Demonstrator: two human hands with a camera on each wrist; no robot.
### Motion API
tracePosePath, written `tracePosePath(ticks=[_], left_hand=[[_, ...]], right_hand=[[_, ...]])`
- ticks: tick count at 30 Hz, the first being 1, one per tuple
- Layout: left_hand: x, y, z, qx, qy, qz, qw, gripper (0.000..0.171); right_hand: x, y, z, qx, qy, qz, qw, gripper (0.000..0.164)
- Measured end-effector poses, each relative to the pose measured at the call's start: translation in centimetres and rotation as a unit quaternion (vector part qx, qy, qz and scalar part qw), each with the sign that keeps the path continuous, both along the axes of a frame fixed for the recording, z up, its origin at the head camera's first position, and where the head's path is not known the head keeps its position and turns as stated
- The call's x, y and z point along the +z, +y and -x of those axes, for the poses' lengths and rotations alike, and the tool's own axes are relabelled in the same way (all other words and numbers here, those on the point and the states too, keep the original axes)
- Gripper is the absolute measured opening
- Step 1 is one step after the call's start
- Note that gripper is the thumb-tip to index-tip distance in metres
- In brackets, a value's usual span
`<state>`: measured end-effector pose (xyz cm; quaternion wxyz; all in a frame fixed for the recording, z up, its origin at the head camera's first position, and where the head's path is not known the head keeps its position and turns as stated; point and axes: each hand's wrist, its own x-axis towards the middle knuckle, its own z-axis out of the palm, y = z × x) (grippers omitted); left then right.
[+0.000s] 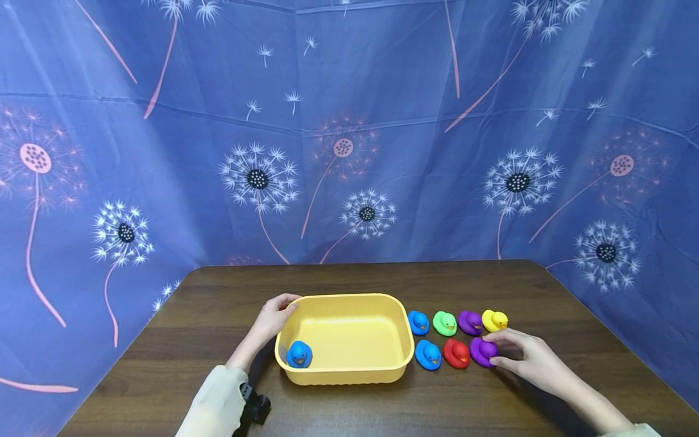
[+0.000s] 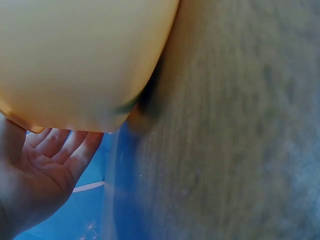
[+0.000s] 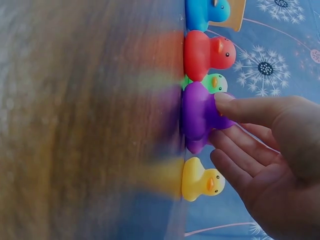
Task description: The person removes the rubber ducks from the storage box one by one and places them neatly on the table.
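Observation:
A yellow plastic tub (image 1: 346, 377) stands on the table with one blue rubber duck in its near left corner (image 1: 299, 354). At the tub's far left corner, my left hand (image 1: 275, 317) grips the rim. The left wrist view shows its fingers (image 2: 75, 147) bent at the rim, their tips hidden behind the tub. My right hand (image 1: 532, 358) pinches the purple duck (image 1: 483, 352) at the right end of the near row. In the right wrist view, its thumb (image 3: 250, 107) presses the duck's head while the other fingers lie around the far side.
Beside the tub, the near row also has a blue duck (image 1: 428, 355) and a red duck (image 1: 456, 353). Behind them stand another blue duck (image 1: 418, 323), a green duck (image 1: 445, 323), a second purple duck (image 1: 470, 323) and a yellow duck (image 1: 494, 320). A patterned blue cloth (image 1: 426, 200) hangs behind the table.

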<state>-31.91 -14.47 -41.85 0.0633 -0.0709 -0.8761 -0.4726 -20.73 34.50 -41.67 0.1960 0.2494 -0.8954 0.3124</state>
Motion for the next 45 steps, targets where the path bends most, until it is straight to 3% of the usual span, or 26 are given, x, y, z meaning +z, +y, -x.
tracePosePath(ticks=[10, 18, 24, 35, 45], left_hand=[[-0.2, -0.2, 0.0, 0.001, -0.006, -0.008, 0.9999, 0.025], [-0.2, -0.3, 0.0, 0.000, -0.004, -0.009, 0.9999, 0.025], [-0.1, -0.3, -0.1, -0.001, -0.006, -0.013, 0.9999, 0.024], [0.0, -0.1, -0.1, -0.002, 0.001, -0.012, 0.9999, 0.023], [-0.1, 0.0, 0.0, -0.005, 0.009, -0.012, 0.9999, 0.022]], right_hand=[[-0.1, -0.2, 0.0, -0.012, 0.005, 0.002, 1.000, 0.036], [0.7, -0.7, 0.3, -0.048, 0.068, 0.001, 0.997, 0.034], [1.4, -1.6, 0.4, -0.026, 0.100, 0.005, 0.995, 0.035], [2.0, -4.0, 0.7, -0.010, 0.098, 0.002, 0.995, 0.036], [1.9, -6.6, 1.2, 0.053, 0.108, 0.020, 0.993, 0.037]])
